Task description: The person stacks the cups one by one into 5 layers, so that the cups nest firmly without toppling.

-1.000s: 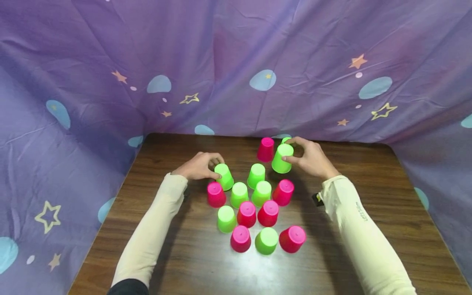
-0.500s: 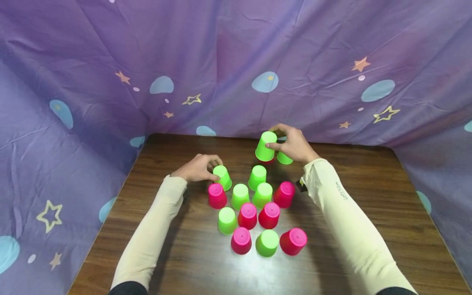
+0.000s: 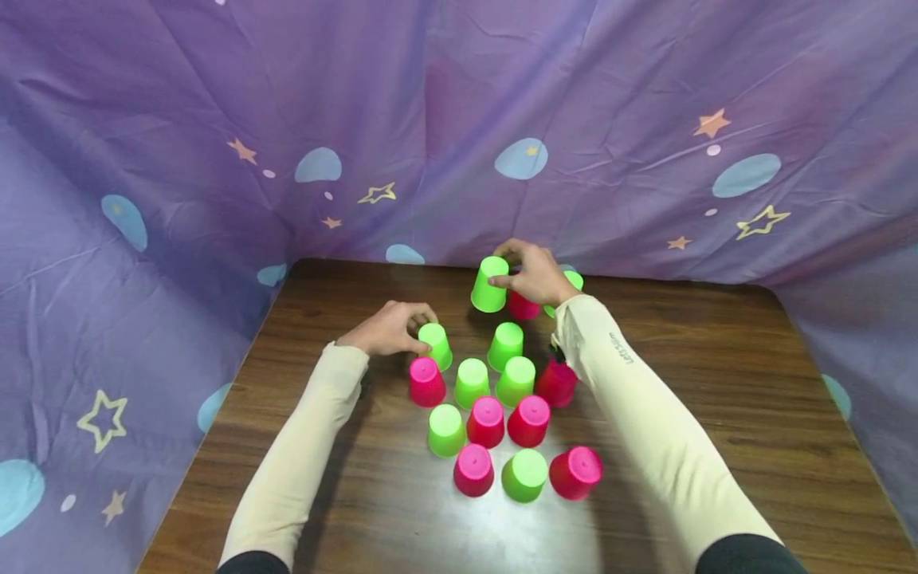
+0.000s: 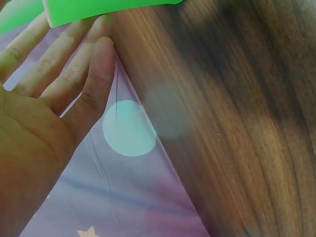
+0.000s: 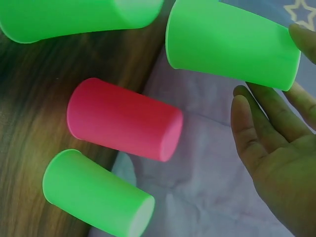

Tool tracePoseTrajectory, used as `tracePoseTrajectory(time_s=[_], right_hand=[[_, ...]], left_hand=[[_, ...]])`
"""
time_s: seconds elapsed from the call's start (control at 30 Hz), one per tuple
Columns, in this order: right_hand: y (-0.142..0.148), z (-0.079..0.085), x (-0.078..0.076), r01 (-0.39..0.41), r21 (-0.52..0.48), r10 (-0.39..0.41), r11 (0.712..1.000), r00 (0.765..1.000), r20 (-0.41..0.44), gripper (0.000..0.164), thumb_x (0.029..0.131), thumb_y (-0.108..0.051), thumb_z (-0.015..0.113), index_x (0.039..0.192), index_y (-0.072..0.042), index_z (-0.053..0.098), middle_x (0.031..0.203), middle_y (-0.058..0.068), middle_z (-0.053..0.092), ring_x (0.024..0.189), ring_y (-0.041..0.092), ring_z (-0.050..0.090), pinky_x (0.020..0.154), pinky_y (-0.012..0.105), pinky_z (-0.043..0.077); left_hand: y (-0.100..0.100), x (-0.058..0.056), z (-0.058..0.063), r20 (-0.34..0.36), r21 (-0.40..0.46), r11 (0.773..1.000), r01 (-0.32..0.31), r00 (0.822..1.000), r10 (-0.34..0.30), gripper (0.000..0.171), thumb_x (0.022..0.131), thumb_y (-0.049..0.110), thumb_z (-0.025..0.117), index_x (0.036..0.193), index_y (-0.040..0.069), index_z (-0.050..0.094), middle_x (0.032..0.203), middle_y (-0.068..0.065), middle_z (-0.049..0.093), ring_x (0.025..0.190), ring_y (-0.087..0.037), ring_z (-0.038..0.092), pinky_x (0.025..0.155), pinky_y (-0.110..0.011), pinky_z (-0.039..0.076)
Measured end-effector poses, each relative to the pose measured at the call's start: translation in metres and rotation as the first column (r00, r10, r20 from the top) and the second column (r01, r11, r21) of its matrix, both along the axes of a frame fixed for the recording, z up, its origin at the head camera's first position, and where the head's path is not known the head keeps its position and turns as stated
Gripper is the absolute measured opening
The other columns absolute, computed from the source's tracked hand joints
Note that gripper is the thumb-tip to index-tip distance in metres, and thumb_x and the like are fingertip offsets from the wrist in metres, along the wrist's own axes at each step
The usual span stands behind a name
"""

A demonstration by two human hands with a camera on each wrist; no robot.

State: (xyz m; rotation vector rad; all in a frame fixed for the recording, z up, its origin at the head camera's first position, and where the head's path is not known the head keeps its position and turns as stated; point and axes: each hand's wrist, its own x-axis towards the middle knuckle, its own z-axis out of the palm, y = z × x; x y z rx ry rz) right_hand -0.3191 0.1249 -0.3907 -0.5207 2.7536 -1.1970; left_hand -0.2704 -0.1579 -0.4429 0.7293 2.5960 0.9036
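Note:
My right hand (image 3: 536, 273) pinches an upside-down green cup (image 3: 489, 288) near the table's back edge, left of a standing pink cup (image 3: 523, 306). In the right wrist view this held green cup (image 5: 232, 44) lies between thumb and fingers, with the pink cup (image 5: 123, 118) apart from it. Another green cup (image 3: 572, 281) stands farther right, partly behind the forearm. My left hand (image 3: 390, 328) holds an upside-down green cup (image 3: 436, 348) at the left of the group, thumb in front and fingers behind. Only the rim part of that cup (image 4: 113, 10) shows in the left wrist view.
Several upside-down cups stand close together mid-table, among them a green cup (image 3: 505, 347), a pink cup (image 3: 426, 383) and a front-right pink cup (image 3: 576, 473). A purple patterned cloth (image 3: 459, 127) hangs behind the brown wooden table (image 3: 717, 383).
My right hand has carried its green cup leftward, past the back green and pink cups, to the pink cup's left side. The left hand stays at its green cup.

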Motion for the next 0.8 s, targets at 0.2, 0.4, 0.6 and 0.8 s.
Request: tracePoseTrajectory(time_s=[0.2,0.4,0.6,0.8], right_hand=[[-0.009,-0.011,-0.014,0.007,0.077,-0.009,0.997,1.0,0.02,0.045,0.084,-0.023,0.081,0.122,-0.007,0.062,0.126,0.017,0.069,0.122,0.034,0.062,0.107,0.049,0.047],[-0.014,-0.022,-0.025,-0.022,0.17,0.026,0.985,0.999,-0.02,0.045,0.084,-0.028,0.081,0.121,-0.008,0.064,0.124,0.017,0.069,0.119,0.034,0.063,0.105,0.048,0.049],[-0.011,-0.034,-0.033,-0.016,0.29,0.041,0.957,0.996,-0.081,0.047,0.083,-0.03,0.082,0.121,-0.007,0.066,0.127,0.019,0.068,0.127,0.04,0.054,0.115,0.05,0.036],[-0.008,-0.041,-0.038,0.035,0.362,-0.029,0.931,0.999,-0.022,0.048,0.083,-0.036,0.081,0.125,-0.017,0.066,0.146,0.018,0.056,0.146,0.051,0.021,0.118,0.067,0.019]], left_hand=[[0.0,-0.001,0.0,-0.009,-0.02,1.0,0.002,1.0,-0.002,0.039,0.078,0.019,0.084,0.113,0.012,0.068,0.108,-0.01,0.076,0.101,-0.025,0.071,0.094,-0.041,0.057],[-0.001,-0.002,-0.001,0.002,-0.024,1.0,-0.003,1.0,0.004,0.039,0.078,0.02,0.085,0.114,0.013,0.068,0.11,-0.01,0.075,0.103,-0.025,0.07,0.094,-0.04,0.057],[-0.001,-0.001,-0.002,0.02,-0.003,1.0,-0.009,1.0,0.009,0.04,0.079,0.019,0.085,0.115,0.013,0.068,0.111,-0.011,0.075,0.103,-0.026,0.071,0.094,-0.04,0.058],[-0.003,-0.002,-0.002,0.033,0.015,1.0,-0.015,0.999,0.014,0.041,0.079,0.018,0.085,0.116,0.012,0.068,0.112,-0.012,0.075,0.103,-0.026,0.073,0.094,-0.039,0.058]])
